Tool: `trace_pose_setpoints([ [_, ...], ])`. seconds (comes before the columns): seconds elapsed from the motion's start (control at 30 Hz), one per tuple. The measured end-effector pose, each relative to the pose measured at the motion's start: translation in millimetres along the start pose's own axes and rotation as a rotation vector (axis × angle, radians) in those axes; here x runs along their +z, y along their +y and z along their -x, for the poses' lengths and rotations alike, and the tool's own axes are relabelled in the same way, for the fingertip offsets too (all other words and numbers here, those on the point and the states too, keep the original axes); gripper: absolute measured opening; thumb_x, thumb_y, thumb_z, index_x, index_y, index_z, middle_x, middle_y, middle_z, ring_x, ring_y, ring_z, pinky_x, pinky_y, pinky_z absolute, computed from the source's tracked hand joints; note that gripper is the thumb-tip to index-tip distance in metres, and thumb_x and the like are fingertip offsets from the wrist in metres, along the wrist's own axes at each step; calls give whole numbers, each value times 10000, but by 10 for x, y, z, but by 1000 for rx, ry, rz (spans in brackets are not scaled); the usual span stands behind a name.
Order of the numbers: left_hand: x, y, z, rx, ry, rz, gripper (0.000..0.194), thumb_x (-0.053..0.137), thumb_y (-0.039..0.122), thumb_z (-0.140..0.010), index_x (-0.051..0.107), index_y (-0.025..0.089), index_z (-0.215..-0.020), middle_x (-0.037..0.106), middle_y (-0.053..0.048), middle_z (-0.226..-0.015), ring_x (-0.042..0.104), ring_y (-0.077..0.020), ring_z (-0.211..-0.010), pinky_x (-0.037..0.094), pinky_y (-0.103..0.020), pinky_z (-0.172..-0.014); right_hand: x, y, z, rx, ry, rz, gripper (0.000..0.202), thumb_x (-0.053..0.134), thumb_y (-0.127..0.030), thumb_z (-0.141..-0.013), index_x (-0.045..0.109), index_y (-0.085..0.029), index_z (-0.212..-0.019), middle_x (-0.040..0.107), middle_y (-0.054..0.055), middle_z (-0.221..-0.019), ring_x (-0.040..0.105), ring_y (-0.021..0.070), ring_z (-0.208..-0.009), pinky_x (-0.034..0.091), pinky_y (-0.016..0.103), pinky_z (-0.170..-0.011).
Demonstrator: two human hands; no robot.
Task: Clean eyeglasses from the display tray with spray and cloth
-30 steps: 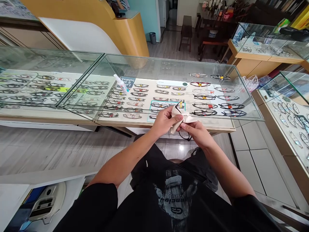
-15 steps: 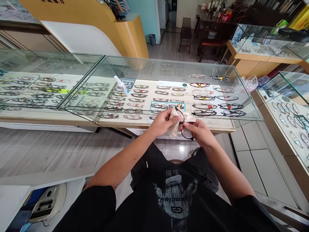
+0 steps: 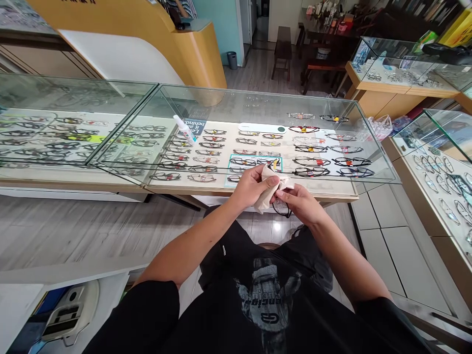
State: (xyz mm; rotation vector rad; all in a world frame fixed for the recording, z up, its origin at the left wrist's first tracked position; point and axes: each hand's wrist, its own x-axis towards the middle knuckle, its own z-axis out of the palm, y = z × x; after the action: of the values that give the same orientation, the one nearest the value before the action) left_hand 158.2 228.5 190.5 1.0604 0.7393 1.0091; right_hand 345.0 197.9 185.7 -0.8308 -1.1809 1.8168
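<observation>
My left hand (image 3: 255, 187) is closed on a cream cloth (image 3: 262, 201), its thumb pressed on top. The cloth is folded around part of a pair of dark-framed glasses (image 3: 282, 209), so one lens is covered. My right hand (image 3: 300, 201) pinches the glasses near their middle, its fingertips touching the cloth. The other lens hangs below those fingers. Both hands are close together at the front edge of a glass display case (image 3: 317, 189). A white tube (image 3: 184, 129) with a blue label rests on the case's glass top.
Rows of eyeglasses (image 3: 311, 148) lie inside the case. More glass cases stand at the left (image 3: 44, 169) and right (image 3: 440, 196). Farther back are a wooden bench (image 3: 283, 46), a small bin (image 3: 232, 60) and a curved yellow counter (image 3: 204, 54).
The cloth now covers more of the upper lens. The glasses and my right hand have shifted slightly down and left, and the free lens is turned at a different angle.
</observation>
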Motion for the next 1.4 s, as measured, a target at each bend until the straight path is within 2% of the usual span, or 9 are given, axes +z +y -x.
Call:
trace_pose_setpoints([
  [0.23, -117, -22, -52, 2, 19, -3, 518, 860, 620, -822, 632, 160, -888, 721, -24, -688, 722, -178, -574, 593, -269, -560, -50, -80, -5, 3, 85, -58, 307, 901, -483, -829, 773, -217, -913, 779, 42, -840, 709, 210, -842, 542, 363, -904],
  [0.4, -107, -36, -7, 10, -108, 45, 488, 944, 457, -780, 635, 166, -1021, 746, -13, -815, 727, -151, -640, 612, -268, -651, -57, -72, -22, 12, 83, -81, 334, 934, -483, -783, 765, -209, -870, 781, 53, -837, 714, 212, -853, 539, 359, -902],
  [0.6, -11, -59, -6, -5, -20, 55, 577, 1006, 469, -670, 604, 181, -967, 712, 19, -728, 637, -116, -502, 548, -234, -509, 14, -46, -53, -31, -7, 5, 308, 865, -528, -855, 803, -229, -893, 760, 52, -839, 689, 232, -881, 541, 378, -928],
  [0.8, 14, -11, -41, -24, 45, 42, 606, 950, 623, -694, 578, 180, -874, 687, 16, -653, 629, -135, -439, 527, -241, -427, 17, -6, -49, -31, 19, 37, 338, 877, -536, -839, 811, -216, -928, 777, 53, -871, 701, 236, -914, 531, 383, -961],
  [0.93, -10, 38, -46, -40, 52, 20, 605, 862, 704, -766, 610, 165, -874, 707, -19, -678, 685, -166, -497, 567, -263, -467, 2, -18, -51, -37, 52, -18, 325, 891, -519, -826, 815, -216, -916, 772, 44, -835, 707, 230, -879, 537, 378, -946],
  [1.07, -94, 37, -56, -13, -27, 12, 548, 885, 625, -792, 655, 156, -959, 747, -37, -741, 751, -189, -619, 622, -276, -581, -16, -93, -44, -30, 68, -21, 334, 880, -526, -834, 803, -201, -850, 772, 64, -850, 710, 234, -902, 541, 364, -914],
  [1.2, -105, 48, -57, -5, -112, 15, 566, 993, 507, -684, 666, 157, -985, 764, -31, -791, 746, -175, -630, 616, -263, -597, -23, -114, -36, -22, 70, -18, 333, 882, -530, -831, 809, -206, -858, 771, 69, -852, 710, 235, -897, 546, 367, -907],
  [1.3, -41, 66, -51, 9, -50, 12, 587, 1025, 501, -615, 642, 163, -903, 730, -3, -720, 705, -160, -552, 593, -259, -546, -21, -63, -43, -57, 45, 20, 327, 857, -545, -857, 809, -222, -876, 780, 66, -890, 713, 246, -933, 548, 382, -935],
  [1.4, 26, 61, -53, 13, 26, 3, 581, 990, 564, -653, 600, 180, -848, 680, 22, -634, 649, -150, -455, 545, -254, -456, -8, 8, -55, -77, 19, 50, 311, 838, -534, -884, 811, -228, -932, 781, 53, -887, 713, 238, -926, 538, 379, -956],
])
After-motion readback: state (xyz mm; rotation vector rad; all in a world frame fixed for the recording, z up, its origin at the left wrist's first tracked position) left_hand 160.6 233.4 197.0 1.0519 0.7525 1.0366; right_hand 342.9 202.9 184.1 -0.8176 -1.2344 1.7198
